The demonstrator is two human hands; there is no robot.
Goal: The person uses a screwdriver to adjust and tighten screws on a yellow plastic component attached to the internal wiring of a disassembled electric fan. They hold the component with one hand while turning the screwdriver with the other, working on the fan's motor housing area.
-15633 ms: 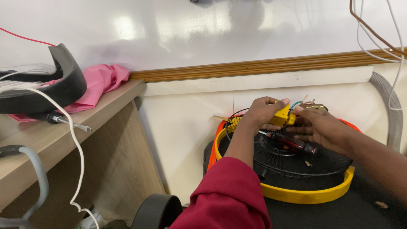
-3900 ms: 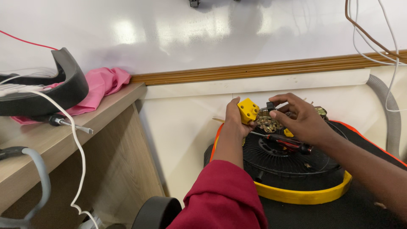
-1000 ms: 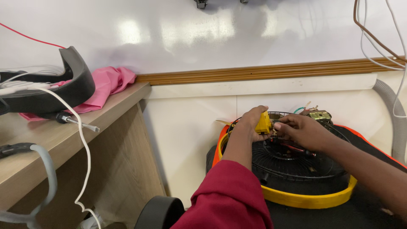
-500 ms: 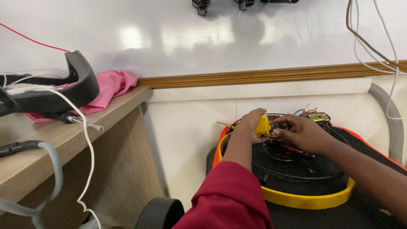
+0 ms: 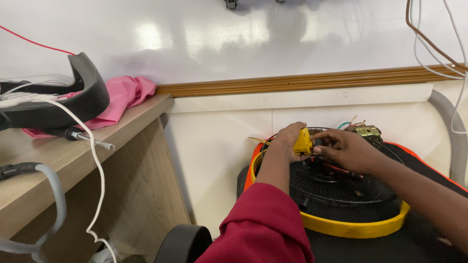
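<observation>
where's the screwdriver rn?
In the head view the screwdriver lies at left on the wooden shelf, beside the pink cloth and just below the curved black part, well away from both hands.

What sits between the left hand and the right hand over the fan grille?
In the head view, a small yellow block sits between them: the left hand grips it, and the right hand has its fingertips at its side.

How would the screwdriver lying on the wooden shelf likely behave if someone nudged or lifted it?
The screwdriver has a rounded handle and a thin metal shaft, so a nudge would probably roll it along the wooden shelf. It looks rigid and probably light. It lies under a white cable, which might snag it when lifted.
</observation>
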